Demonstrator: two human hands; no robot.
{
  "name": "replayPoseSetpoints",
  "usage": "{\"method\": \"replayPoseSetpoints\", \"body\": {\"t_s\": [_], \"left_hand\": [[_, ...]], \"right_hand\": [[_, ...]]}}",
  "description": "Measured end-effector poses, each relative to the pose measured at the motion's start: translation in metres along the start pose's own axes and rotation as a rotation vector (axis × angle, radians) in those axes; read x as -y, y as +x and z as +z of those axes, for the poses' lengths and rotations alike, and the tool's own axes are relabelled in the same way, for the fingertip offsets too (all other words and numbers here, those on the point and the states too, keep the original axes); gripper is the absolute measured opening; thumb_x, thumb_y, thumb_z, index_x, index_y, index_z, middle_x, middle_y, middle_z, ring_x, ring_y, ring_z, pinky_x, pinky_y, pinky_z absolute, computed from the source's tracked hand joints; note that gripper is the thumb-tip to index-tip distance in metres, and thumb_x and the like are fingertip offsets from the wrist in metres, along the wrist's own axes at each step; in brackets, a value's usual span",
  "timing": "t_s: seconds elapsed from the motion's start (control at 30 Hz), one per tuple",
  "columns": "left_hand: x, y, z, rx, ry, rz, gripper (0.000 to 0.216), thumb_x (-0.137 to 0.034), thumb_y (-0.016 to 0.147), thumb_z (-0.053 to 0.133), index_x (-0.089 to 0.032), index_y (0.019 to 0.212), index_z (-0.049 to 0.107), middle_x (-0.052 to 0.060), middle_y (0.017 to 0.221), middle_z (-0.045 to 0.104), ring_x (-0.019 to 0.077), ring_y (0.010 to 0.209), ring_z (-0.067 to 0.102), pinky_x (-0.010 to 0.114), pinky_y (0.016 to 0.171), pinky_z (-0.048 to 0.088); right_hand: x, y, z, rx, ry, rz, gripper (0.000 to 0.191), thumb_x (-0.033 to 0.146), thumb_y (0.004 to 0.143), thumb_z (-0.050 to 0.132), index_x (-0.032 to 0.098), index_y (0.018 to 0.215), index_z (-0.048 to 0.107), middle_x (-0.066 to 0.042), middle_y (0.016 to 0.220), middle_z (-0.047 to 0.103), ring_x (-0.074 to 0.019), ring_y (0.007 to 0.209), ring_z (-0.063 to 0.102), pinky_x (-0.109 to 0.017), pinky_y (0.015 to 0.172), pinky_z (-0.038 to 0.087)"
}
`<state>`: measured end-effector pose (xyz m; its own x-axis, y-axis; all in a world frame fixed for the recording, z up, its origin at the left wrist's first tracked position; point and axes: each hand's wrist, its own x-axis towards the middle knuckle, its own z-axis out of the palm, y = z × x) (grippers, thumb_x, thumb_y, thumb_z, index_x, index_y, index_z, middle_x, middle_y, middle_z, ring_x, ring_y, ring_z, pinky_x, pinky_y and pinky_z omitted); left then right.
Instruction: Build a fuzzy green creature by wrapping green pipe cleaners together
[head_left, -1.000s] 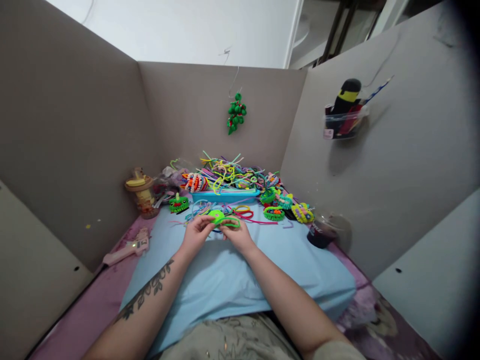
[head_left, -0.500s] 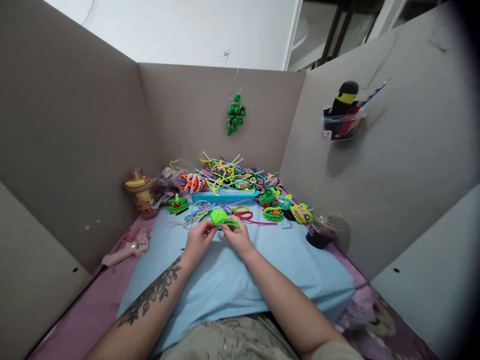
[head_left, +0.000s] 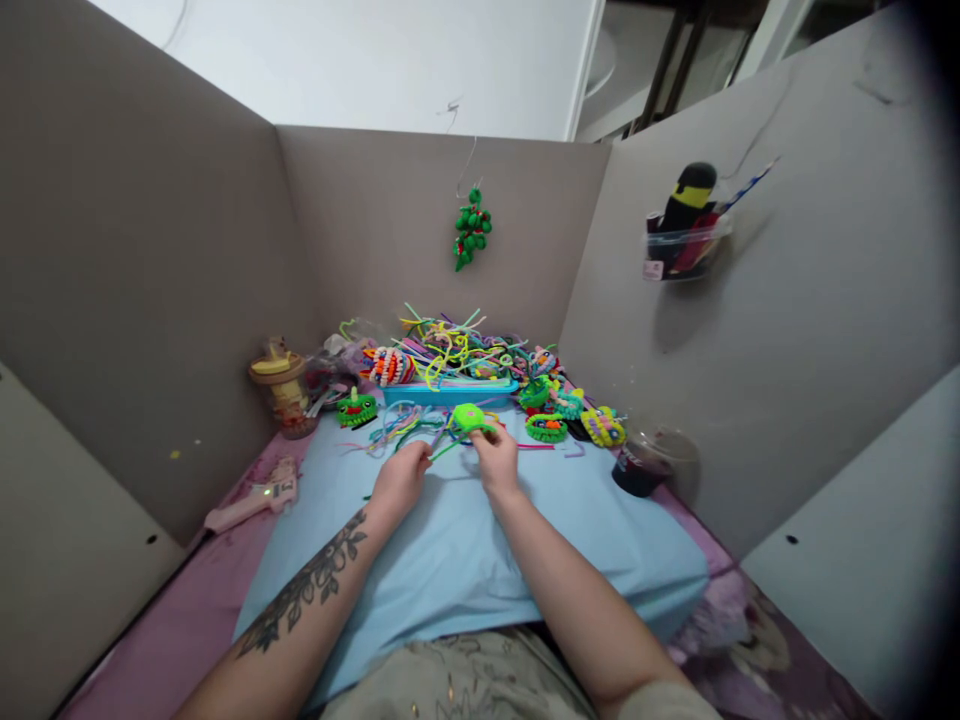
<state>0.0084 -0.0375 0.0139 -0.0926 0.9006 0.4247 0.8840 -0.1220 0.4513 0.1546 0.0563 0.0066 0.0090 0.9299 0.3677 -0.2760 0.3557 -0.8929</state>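
Note:
Over the blue cloth, my right hand (head_left: pixel 495 460) pinches a small bright green fuzzy piece (head_left: pixel 469 417), which looks wound from pipe cleaner. A green pipe cleaner (head_left: pixel 448 449) runs from that piece down to my left hand (head_left: pixel 403 473), whose fingers are closed on its end. The strand is stretched out between the two hands. Just behind them lie loose coloured pipe cleaners (head_left: pixel 405 424) on the cloth.
A blue tray (head_left: pixel 450 396) heaped with pipe cleaners stands at the back. Finished fuzzy figures (head_left: pixel 602 427) sit to its right, a green one (head_left: pixel 356 408) to its left. A glue gun (head_left: pixel 255 500) lies left, a dark cup (head_left: pixel 640 470) right. Grey panels (head_left: pixel 435 220) enclose the table.
The green piece has moved right with my right hand. My left hand has drawn away from it, pulling the green pipe cleaner out between them.

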Motion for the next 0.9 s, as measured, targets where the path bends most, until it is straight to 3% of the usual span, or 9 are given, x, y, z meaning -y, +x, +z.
{"method": "replayPoseSetpoints", "body": {"t_s": [0.13, 0.2, 0.33, 0.47, 0.53, 0.6, 0.7, 0.8, 0.9], "left_hand": [[0.005, 0.001, -0.006, 0.001, 0.187, -0.093, 0.022, -0.01, 0.082, 0.038, -0.021, 0.089, 0.057, 0.006, 0.094, 0.061, 0.021, 0.087, 0.056, 0.029, 0.069, 0.04], [0.007, 0.002, -0.007, -0.006, 0.22, -0.153, 0.022, -0.01, 0.082, 0.039, -0.021, 0.088, 0.057, 0.007, 0.096, 0.061, 0.0217, 0.089, 0.055, 0.03, 0.068, 0.04], [0.012, 0.004, -0.009, -0.09, 0.183, -0.211, 0.031, -0.005, 0.076, 0.04, -0.021, 0.094, 0.059, 0.007, 0.099, 0.058, 0.0224, 0.093, 0.055, 0.034, 0.078, 0.043], [0.02, 0.007, -0.015, -0.344, 0.014, -0.122, 0.055, 0.004, 0.061, 0.043, -0.018, 0.109, 0.057, 0.011, 0.119, 0.047, 0.0247, 0.115, 0.045, 0.038, 0.095, 0.039], [0.022, 0.007, -0.017, -0.437, -0.129, -0.05, 0.054, 0.003, 0.06, 0.043, -0.019, 0.107, 0.056, 0.01, 0.12, 0.048, 0.0248, 0.117, 0.044, 0.038, 0.096, 0.04], [0.021, 0.007, -0.015, -0.412, -0.304, 0.019, 0.044, -0.002, 0.067, 0.043, -0.019, 0.105, 0.057, 0.009, 0.11, 0.055, 0.0232, 0.107, 0.051, 0.038, 0.091, 0.043], [0.013, 0.004, -0.008, -0.213, -0.583, 0.082, 0.033, -0.016, 0.083, 0.042, -0.019, 0.114, 0.052, 0.008, 0.099, 0.062, 0.0206, 0.09, 0.06, 0.036, 0.081, 0.048], [0.004, 0.001, -0.001, -0.055, -0.724, 0.098, 0.043, -0.028, 0.085, 0.047, -0.017, 0.126, 0.044, 0.011, 0.103, 0.063, 0.0205, 0.088, 0.061, 0.032, 0.074, 0.05], [-0.002, -0.001, 0.001, -0.064, -0.733, 0.028, 0.054, -0.031, 0.077, 0.061, -0.019, 0.128, 0.045, 0.008, 0.095, 0.065, 0.0184, 0.077, 0.061, 0.029, 0.067, 0.049]], "right_hand": [[-0.001, 0.016, -0.014, -0.239, 0.032, -0.048, 0.019, 0.031, 0.066, 0.062, 0.014, 0.074, 0.059, 0.002, 0.064, 0.055, -0.0104, 0.059, 0.046, -0.022, 0.058, 0.039], [-0.001, 0.021, -0.019, -0.286, 0.063, -0.037, 0.019, 0.03, 0.064, 0.063, 0.014, 0.072, 0.058, 0.003, 0.062, 0.053, -0.0097, 0.058, 0.044, -0.022, 0.057, 0.037], [0.003, 0.021, -0.021, -0.21, 0.028, -0.072, 0.019, 0.031, 0.065, 0.063, 0.014, 0.071, 0.057, 0.003, 0.061, 0.052, -0.01, 0.058, 0.044, -0.022, 0.057, 0.038], [0.012, 0.01, -0.019, -0.074, -0.169, -0.207, 0.013, 0.029, 0.071, 0.058, 0.016, 0.073, 0.058, 0.001, 0.066, 0.054, -0.0121, 0.062, 0.046, -0.024, 0.06, 0.039], [0.015, 0.003, -0.017, 0.02, -0.316, -0.324, 0.009, 0.025, 0.074, 0.055, 0.018, 0.071, 0.059, 0.0, 0.067, 0.054, -0.013, 0.063, 0.046, -0.025, 0.061, 0.039], [0.016, -0.004, -0.013, 0.139, -0.423, -0.427, 0.009, 0.021, 0.076, 0.052, 0.019, 0.072, 0.06, -0.001, 0.068, 0.054, -0.0134, 0.062, 0.046, -0.025, 0.061, 0.039], [0.013, -0.012, -0.005, 0.3, -0.469, -0.498, 0.014, 0.016, 0.077, 0.047, 0.019, 0.078, 0.061, -0.003, 0.074, 0.058, -0.0145, 0.066, 0.051, -0.026, 0.064, 0.042], [0.009, -0.017, 0.0, 0.382, -0.479, -0.535, 0.02, 0.012, 0.076, 0.045, 0.019, 0.083, 0.062, -0.005, 0.082, 0.061, -0.0172, 0.078, 0.055, -0.029, 0.072, 0.044], [0.007, -0.018, 0.002, 0.432, -0.493, -0.552, 0.021, 0.01, 0.077, 0.043, 0.018, 0.083, 0.062, -0.006, 0.083, 0.062, -0.0186, 0.082, 0.056, -0.03, 0.075, 0.044]]}}
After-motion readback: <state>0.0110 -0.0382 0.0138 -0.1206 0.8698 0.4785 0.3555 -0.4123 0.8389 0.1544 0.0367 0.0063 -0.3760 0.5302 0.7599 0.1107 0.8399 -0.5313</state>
